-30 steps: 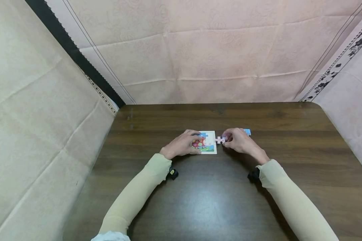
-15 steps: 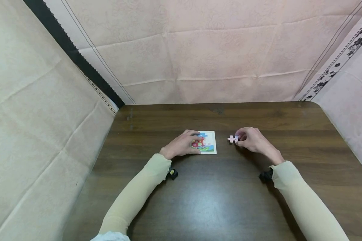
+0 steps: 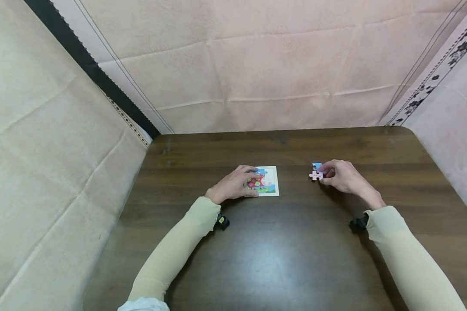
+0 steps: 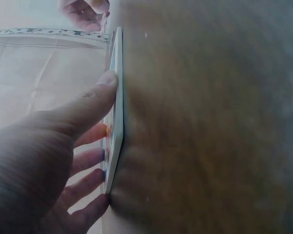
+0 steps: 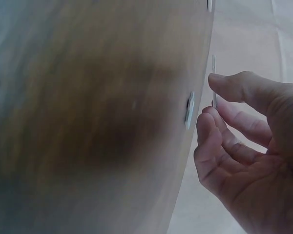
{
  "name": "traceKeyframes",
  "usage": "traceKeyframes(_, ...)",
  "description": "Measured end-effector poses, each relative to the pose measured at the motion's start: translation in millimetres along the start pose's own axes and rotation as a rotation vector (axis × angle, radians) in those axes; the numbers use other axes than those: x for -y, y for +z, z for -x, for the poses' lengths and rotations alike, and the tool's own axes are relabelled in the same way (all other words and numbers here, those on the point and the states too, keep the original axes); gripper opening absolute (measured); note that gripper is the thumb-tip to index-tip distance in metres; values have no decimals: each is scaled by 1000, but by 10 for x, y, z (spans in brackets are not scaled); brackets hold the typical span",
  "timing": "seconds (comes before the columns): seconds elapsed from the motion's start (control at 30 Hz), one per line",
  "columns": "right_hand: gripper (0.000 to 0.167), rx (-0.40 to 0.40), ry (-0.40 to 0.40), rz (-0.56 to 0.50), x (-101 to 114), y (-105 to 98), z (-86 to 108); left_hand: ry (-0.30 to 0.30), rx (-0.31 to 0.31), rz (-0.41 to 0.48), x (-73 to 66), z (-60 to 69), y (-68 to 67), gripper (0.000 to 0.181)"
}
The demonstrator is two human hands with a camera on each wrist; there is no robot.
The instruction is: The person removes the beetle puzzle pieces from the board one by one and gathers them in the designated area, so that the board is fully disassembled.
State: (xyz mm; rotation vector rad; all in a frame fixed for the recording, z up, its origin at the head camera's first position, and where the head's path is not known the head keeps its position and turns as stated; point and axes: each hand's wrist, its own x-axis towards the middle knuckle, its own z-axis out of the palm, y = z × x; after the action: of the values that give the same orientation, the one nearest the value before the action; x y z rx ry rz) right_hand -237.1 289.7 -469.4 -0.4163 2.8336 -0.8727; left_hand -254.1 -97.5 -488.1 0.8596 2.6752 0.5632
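A white-framed puzzle board [image 3: 271,193] with a red and green picture lies flat on the table. My left hand [image 3: 233,185] holds its left side, thumb at the near edge and fingers over the picture; the left wrist view shows the thumb on the board's rim [image 4: 118,107]. To the right, my right hand [image 3: 344,177] pinches a pale pink puzzle piece [image 3: 315,175] between thumb and fingers, raised off the table in the right wrist view. Just beyond that piece is a blue piece [image 3: 316,165], seen lying on the table in the right wrist view [image 5: 190,113].
The brown wooden table [image 3: 257,250] extends on all sides of the board and pieces. Pale cloth [image 3: 272,77] hangs behind its far edge, with more cloth at the left [image 3: 54,172] and right.
My right hand has moved right, carrying the pink piece away from the board to beside the blue piece. My left hand has stayed on the board.
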Motion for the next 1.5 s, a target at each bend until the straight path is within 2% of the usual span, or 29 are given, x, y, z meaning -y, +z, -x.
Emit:
traceKeyframes(0.43,28,6,-15,27,-150,-37,21,3,4,-4,-23,-1,-17,63)
traceKeyframes(0.9,28,60,19,23,-146,-15,19,0,4,-9,-10,-1,-16,64)
traceKeyframes(1.27,27,62,13,19,-155,-21,19,-6,-6,-24,-15,-2,-10,67)
traceKeyframes(1.5,32,82,29,14,-160,-22,24,-5,-1,-10,-14,4,-17,67)
